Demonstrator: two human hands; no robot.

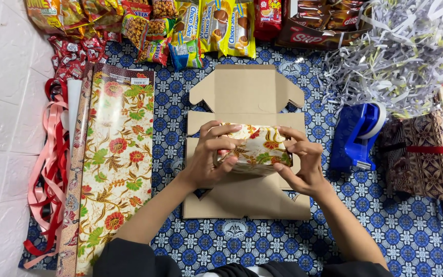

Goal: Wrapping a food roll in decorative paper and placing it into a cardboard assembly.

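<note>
Wrapping paper (114, 164) blocks left, tape dispenser (357, 136) right, patterned cloth (385, 236) seemingly open near the right

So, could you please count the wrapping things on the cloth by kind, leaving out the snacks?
Flat cardboard box: 1
Floral wrapped parcel, held in both hands (left, right): 1
Floral wrapping paper sheet: 1
Blue tape dispenser: 1
Brown patterned gift with red ribbon: 1
Total: 5

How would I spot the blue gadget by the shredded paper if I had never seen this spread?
Start at the flattened cardboard box in the middle of the blue patterned cloth. Look right, past the right hand, below the heap of shredded paper. The tape dispenser stands there, the only solid blue plastic thing, carrying a white roll.
</note>
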